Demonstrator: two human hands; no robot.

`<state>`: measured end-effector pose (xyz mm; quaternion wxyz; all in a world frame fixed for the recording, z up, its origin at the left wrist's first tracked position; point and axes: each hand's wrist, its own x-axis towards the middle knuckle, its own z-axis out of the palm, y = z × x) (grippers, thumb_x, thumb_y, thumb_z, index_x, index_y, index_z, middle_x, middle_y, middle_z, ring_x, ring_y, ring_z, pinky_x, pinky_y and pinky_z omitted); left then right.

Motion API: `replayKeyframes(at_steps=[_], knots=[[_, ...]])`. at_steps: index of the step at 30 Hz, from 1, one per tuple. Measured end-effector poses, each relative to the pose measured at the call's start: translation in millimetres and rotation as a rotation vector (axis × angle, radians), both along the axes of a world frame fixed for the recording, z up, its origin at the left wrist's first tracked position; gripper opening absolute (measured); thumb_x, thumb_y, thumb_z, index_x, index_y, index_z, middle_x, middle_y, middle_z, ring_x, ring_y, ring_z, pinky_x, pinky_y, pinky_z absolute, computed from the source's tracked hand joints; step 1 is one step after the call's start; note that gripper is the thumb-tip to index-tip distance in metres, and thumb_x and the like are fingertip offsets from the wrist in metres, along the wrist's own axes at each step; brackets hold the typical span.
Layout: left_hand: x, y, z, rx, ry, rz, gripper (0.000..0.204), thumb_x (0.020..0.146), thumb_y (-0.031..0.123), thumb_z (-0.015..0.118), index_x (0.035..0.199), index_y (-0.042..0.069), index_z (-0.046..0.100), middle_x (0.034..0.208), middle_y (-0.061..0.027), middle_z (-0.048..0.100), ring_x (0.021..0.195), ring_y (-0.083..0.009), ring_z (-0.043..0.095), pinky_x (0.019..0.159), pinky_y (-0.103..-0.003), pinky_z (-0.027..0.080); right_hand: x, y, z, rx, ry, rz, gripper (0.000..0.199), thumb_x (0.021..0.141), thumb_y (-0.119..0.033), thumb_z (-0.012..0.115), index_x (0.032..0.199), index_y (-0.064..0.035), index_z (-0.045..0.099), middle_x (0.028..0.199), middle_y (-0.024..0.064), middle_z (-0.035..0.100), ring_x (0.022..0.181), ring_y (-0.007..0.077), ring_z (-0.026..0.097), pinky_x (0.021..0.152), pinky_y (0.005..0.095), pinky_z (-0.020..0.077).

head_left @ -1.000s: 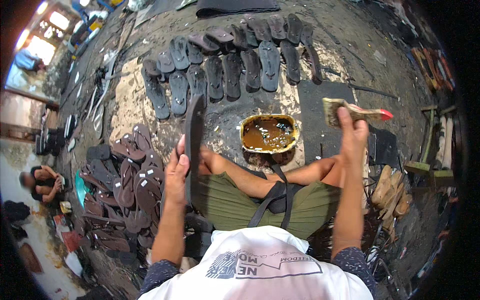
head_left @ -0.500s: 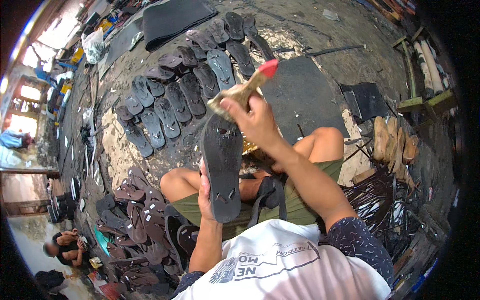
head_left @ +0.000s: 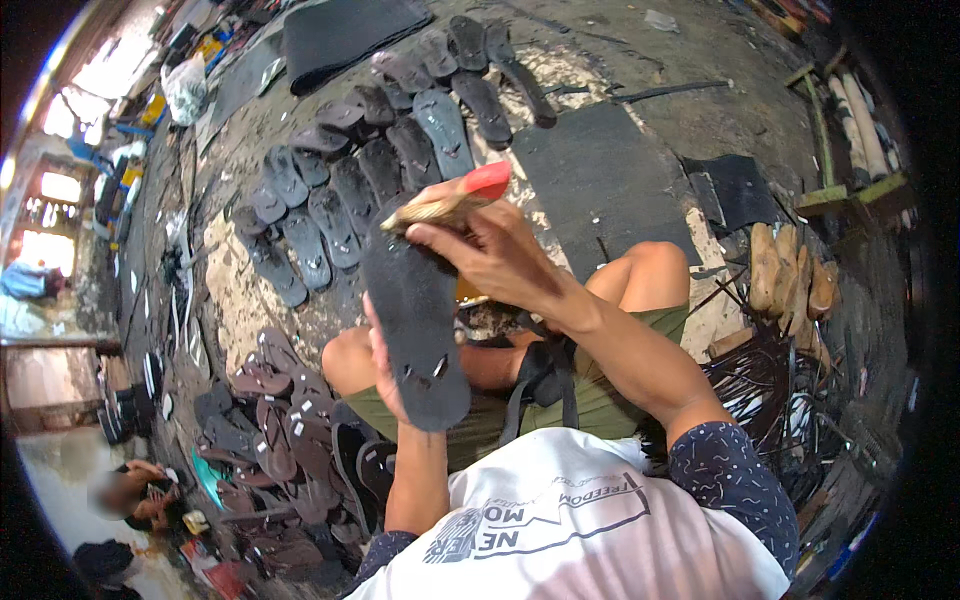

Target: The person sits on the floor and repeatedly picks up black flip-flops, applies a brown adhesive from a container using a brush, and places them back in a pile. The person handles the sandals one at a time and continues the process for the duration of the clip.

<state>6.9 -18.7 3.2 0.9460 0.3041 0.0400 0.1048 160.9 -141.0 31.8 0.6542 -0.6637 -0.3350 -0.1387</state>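
Right hand [head_left: 505, 255], closed round a brush [head_left: 440, 208], has brought it onto the far end of the dark sole [head_left: 412, 310] the left hand [head_left: 385, 375] clasps; brushing seems underway.

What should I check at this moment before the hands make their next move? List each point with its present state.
1. Left hand gripping the black sandal sole: ok, held along its left edge.
2. Right hand holding the brush: ok, with its red handle end pointing away from the sole.
3. Bristles positioned over the sole's far end: ok.
4. Sole's upturned face evenly coated: cannot tell; a wet layer cannot be separated from the dark surface.
5. Held sole well apart from the sandals on the floor: cannot tell; they overlap in this one view.
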Motion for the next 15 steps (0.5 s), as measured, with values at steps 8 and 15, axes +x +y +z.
replayKeyframes(at_steps=[8, 15], knots=[[54, 24, -20, -0.136, 0.055, 0.125, 0.051, 0.108, 0.046, 0.04, 0.155, 0.028, 0.035, 0.136, -0.0096, 0.057, 0.108, -0.0266, 0.064, 0.088, -0.046, 0.057, -104, -12, -28, -0.054, 0.449, 0.274, 0.027, 0.095, -0.022, 0.071, 0.113, -0.0025, 0.066, 0.107, 0.0134, 0.07, 0.104, 0.0272, 0.068, 0.094, 0.0378, 0.0516], [59, 8, -18, -0.103, 0.095, 0.139, 0.05, 0.108, 0.044, 0.04, 0.154, 0.023, 0.04, 0.146, -0.0094, 0.053, 0.121, -0.0295, 0.059, 0.102, -0.046, 0.051, -48, 5, -39, -0.192, -0.026, 0.211, 0.03, 0.09, -0.023, 0.075, 0.116, -0.0095, 0.069, 0.113, 0.0126, 0.068, 0.103, 0.0324, 0.065, 0.092, 0.0412, 0.0493]])
